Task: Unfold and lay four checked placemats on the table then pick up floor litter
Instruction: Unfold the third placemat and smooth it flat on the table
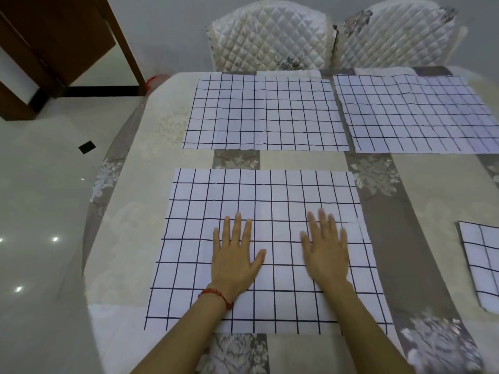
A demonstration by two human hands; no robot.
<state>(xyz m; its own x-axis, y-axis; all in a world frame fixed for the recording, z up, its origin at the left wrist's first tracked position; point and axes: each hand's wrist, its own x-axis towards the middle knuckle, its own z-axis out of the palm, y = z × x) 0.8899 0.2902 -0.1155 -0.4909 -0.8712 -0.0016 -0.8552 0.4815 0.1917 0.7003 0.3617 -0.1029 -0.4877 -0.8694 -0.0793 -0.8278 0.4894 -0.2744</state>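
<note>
A white placemat with dark checks (270, 193) lies spread flat on the near part of the table. My left hand (235, 255) and my right hand (325, 252) both press on it palm down with straight fingers, side by side. Two more checked placemats lie flat beyond it, one at the far middle (264, 114) and one at the far right (415, 114). Another checked placemat (480, 263) lies at the right edge of view, smaller in outline and partly cut off. A small black piece of litter (87, 147) lies on the pale floor at the left.
The table (127, 238) has a beige and grey flowered cloth. Two quilted white chairs (270, 36) (397, 33) stand at its far side. A dark wooden door frame (127, 44) stands at the back left, with something red (152, 81) on the floor by the table's far corner.
</note>
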